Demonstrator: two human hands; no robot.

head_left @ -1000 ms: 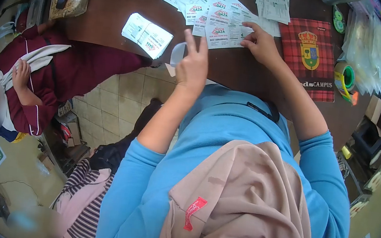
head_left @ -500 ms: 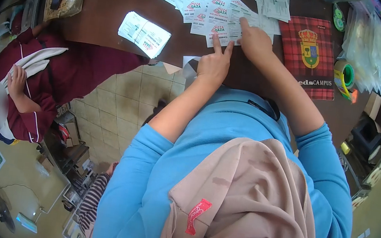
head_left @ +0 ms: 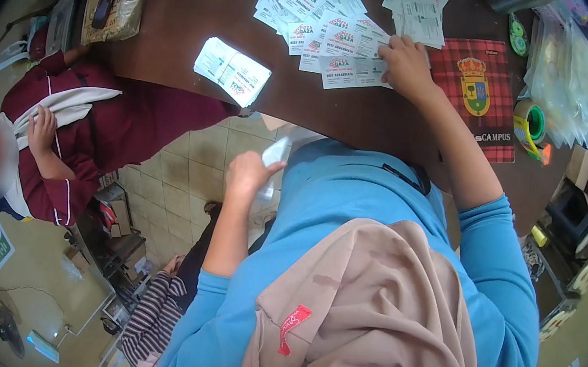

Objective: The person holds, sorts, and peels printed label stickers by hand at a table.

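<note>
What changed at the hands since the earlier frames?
Left hand drew back from the spread cards, past the table's near edge toward the person's left; it now appears to grip a white piece. Right hand stays at the cards; card stack and red plaid notebook unmoved.

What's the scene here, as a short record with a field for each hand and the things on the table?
Left hand: pinching a whitish slip, off the table
Right hand: fingertips at the spread Beef Arrabbiata cards
Left of the spread: banded card stack
Right of the spread: red plaid notebook, with a tape dispenser beside it
Unclear: what the slip is
</note>
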